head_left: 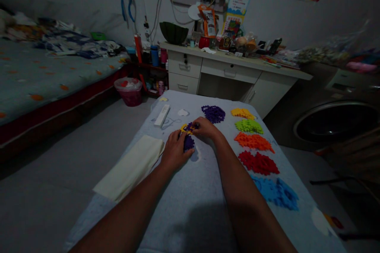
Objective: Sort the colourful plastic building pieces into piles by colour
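Two hands busy: left hand (175, 151) pinching purple clump (189, 142), right hand (205, 128) pinching purple-yellow pcs (190, 127); 6 colour piles (255, 141) beside

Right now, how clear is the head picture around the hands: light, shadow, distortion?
Head view: dim, yet the colour piles read clearly; a shadow darkens the near cloth; wide-angle bend curves the bed; purple pieces between left hand and right hand are too dark to resolve.

Head camera, facing forward-down, near table (192, 201); single view.
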Tool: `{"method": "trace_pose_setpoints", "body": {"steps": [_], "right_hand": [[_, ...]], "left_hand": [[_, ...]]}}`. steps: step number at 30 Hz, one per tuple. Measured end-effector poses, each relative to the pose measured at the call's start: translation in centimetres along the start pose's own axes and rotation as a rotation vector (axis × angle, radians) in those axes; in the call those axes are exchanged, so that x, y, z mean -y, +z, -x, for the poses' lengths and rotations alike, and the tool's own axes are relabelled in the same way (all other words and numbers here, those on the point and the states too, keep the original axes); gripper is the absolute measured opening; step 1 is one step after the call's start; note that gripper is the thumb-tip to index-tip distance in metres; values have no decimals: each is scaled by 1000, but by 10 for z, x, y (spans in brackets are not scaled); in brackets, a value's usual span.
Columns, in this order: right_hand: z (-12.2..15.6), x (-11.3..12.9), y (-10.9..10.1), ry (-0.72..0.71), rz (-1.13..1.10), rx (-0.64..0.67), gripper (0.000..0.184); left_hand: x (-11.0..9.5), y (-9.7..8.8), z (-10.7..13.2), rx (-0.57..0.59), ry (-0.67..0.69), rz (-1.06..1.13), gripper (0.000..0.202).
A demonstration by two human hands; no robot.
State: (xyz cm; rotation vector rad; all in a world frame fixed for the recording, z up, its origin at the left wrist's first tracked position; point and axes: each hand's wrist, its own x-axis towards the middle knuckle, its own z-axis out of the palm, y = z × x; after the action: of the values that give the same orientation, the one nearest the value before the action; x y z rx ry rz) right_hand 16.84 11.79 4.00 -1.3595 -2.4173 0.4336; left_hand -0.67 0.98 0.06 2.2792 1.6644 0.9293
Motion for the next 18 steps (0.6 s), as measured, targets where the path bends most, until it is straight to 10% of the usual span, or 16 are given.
{"method": "trace_pose_setpoints", "body": {"steps": [7,18], "right_hand": [[-1,1,-9,115,37,-17,22],[2,-30,-7,312,-205,-408,20]], "left_hand": [[2,1,0,12,6,-12,62],[5,3,0,15,33,-26,60]]}}
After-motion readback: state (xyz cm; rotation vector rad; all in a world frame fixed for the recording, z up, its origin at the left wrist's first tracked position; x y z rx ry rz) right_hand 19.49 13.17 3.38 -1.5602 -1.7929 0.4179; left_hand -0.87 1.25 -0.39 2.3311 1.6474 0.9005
